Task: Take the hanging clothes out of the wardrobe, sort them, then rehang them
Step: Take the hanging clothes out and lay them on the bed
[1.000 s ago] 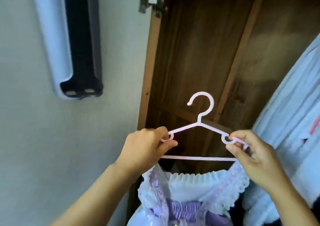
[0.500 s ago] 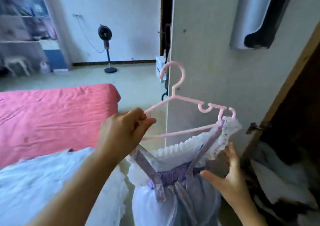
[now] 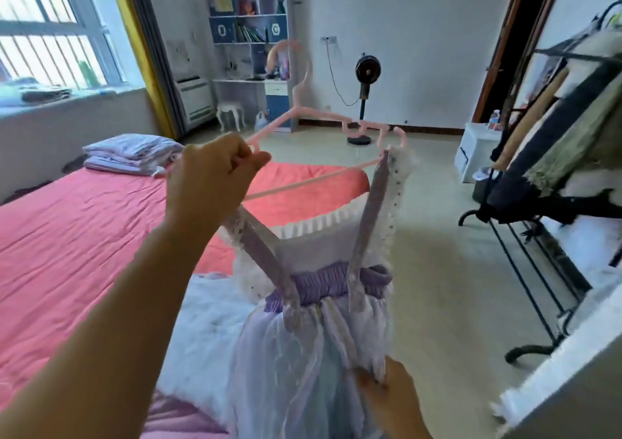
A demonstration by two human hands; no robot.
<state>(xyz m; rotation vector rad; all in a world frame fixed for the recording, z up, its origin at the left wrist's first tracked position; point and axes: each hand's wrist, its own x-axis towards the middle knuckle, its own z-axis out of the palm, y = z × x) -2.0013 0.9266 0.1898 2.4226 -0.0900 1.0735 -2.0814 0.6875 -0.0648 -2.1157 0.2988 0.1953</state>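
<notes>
A small lilac and white dress [image 3: 323,321] with a frilled top and tulle skirt hangs by its straps from a pink plastic hanger [image 3: 323,125]. My left hand [image 3: 212,179] grips the hanger's left end and holds it up over the foot of the red bed [image 3: 84,236]. My right hand [image 3: 390,401] is low at the bottom of the view and pinches the skirt fabric. A white fluffy garment [image 3: 208,324] lies on the bed beneath the dress. The wardrobe is out of view.
A black clothes rack [image 3: 538,270] with bulky garments stands at the right. Folded bedding [image 3: 131,156] lies at the bed's far end. A standing fan [image 3: 367,72], a white box [image 3: 478,152], a stool and a shelf unit stand along the far wall.
The view has swung from the wardrobe to the room and bed. My right hand left the hanger's end and dropped to the skirt. My left hand still holds the hanger.
</notes>
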